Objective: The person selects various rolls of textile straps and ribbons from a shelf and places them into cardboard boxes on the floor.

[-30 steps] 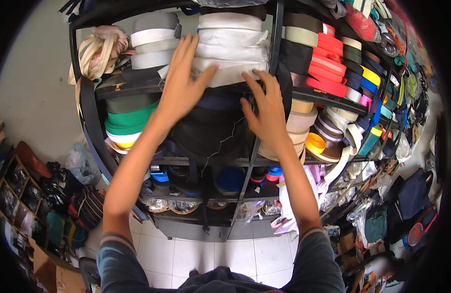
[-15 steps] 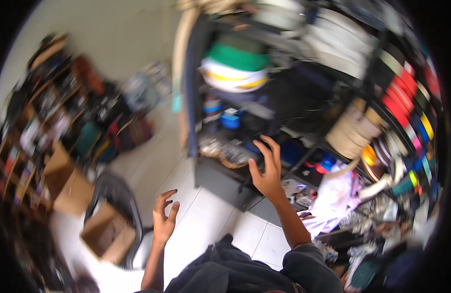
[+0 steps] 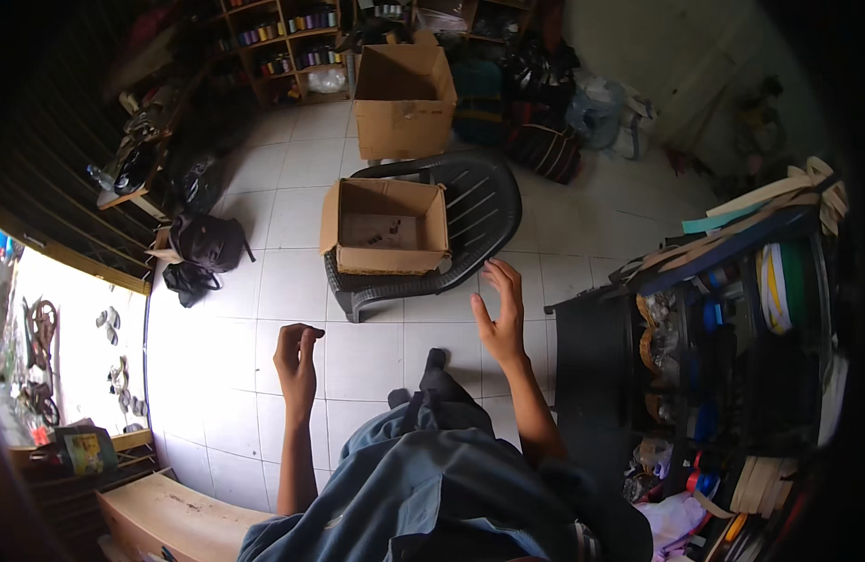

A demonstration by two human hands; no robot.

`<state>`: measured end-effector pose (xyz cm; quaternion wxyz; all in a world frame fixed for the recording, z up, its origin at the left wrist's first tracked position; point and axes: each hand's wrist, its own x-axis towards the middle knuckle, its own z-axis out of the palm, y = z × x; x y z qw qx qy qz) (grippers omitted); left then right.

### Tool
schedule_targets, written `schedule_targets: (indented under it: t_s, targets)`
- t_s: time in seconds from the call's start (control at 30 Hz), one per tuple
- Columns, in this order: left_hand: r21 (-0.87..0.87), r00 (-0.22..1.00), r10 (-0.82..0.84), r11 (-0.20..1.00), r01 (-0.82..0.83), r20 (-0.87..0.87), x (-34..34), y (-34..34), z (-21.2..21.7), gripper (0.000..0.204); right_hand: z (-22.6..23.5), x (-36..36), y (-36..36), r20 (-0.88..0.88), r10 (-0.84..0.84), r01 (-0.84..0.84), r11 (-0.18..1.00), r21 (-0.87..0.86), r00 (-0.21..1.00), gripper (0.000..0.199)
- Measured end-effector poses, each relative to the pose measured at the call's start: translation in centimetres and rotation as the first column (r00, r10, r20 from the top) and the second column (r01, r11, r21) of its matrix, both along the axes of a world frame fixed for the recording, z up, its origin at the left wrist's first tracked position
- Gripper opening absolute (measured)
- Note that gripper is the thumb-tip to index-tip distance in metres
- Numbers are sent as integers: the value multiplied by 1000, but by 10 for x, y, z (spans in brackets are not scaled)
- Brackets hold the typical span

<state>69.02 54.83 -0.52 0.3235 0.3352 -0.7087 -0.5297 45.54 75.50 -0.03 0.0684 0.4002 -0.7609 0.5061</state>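
My left hand (image 3: 296,363) is raised over the tiled floor, its fingers bent and the thumb a little apart; one fingertip looks dark, and I see nothing held. My right hand (image 3: 504,314) hovers with thumb and fingers apart and holds nothing. It is nearest the front edge of a black plastic chair (image 3: 484,199), without clearly touching it. On the chair's seat rests an open cardboard box (image 3: 392,261), a few small dark bits lying on its bottom. Behind it stands a larger open cardboard box (image 3: 404,129).
A black shelf rack (image 3: 596,361) with ribbon and tape rolls stands at the right. Dark bags (image 3: 211,244) lie on the floor at the left, near a bright doorway. Thread spools (image 3: 313,21) fill shelves at the back. A wooden surface (image 3: 184,513) is at lower left.
My view has turned left, from the rack to the chair and boxes. The rack now sits at the right edge. Both hands stay raised, the left one's fingers more bent.
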Motion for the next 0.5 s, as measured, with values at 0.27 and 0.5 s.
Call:
schedule_targets:
  t_s: [0.27,0.5]
  targets:
    - [221,971,239,946,-238,23,29,-84,-34,36,-47,-16,-147,256,264,-280,960,28,930,39]
    - [191,902,417,882,-432,112,38,-189,-27,35,-64,-28,-328,370,495,-535,845,7,786,34]
